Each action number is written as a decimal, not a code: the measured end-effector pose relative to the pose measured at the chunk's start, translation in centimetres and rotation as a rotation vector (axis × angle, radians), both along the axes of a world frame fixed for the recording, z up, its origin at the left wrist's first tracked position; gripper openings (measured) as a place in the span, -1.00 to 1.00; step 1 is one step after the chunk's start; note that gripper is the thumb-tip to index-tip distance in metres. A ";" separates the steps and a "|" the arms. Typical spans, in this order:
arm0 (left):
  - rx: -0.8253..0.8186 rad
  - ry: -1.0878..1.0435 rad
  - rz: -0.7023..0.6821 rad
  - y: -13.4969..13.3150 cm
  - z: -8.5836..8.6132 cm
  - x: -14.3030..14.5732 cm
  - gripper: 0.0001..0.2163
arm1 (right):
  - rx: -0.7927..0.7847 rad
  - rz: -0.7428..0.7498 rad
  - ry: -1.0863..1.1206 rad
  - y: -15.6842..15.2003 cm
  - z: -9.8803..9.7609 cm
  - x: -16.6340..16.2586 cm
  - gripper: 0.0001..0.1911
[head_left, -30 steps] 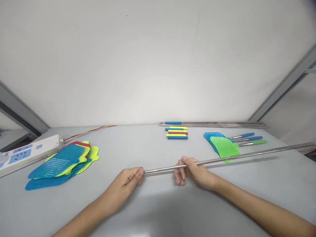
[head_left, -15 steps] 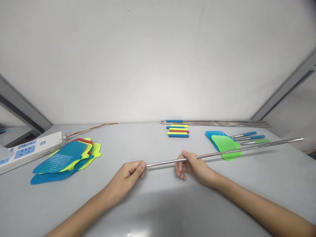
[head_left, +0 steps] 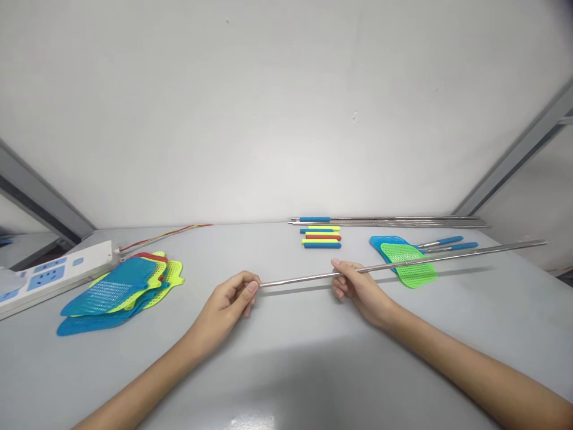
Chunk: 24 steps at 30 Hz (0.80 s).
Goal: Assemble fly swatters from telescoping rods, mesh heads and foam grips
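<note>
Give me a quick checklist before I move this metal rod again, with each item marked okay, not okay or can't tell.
1. Left hand gripping the near end of the metal rod: ok.
2. Right hand supporting the rod farther along: ok, it lies between thumb and fingers.
3. Rod raised off the table: ok, a gap shows between rod and shadow.
4. View of the green swatter head unobstructed: not ok, the rod crosses in front of it.
5. Loose coloured grips away from both hands: ok, they lie beyond them.
6. Swatter-head pile not touching the power strip: cannot tell, they overlap in view.
</note>
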<state>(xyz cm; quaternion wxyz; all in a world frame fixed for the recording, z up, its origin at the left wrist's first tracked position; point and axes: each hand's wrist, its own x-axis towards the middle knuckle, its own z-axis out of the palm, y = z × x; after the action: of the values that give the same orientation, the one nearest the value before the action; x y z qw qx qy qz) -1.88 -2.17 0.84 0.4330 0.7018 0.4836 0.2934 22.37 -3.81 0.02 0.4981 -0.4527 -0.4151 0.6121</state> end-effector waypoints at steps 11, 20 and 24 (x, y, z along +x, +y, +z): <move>0.008 -0.038 0.070 0.3 -0.2 -0.2 -0.81 | 0.189 -0.275 0.046 1.5 1.1 2.4 -0.65; 0.195 0.302 -0.072 -1.3 0.4 0.8 -0.83 | 0.053 -0.185 0.552 2.7 1.5 4.4 -0.75; 0.216 0.396 -0.067 -1.3 0.4 0.7 -0.81 | 0.007 -0.153 0.737 2.9 1.2 4.4 -0.70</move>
<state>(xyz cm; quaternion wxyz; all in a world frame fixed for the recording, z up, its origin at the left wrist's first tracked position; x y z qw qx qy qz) -1.19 -3.43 1.28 0.2614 0.8037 0.5012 0.1857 26.78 -0.90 1.24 0.6600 -0.2299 -0.1752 0.6934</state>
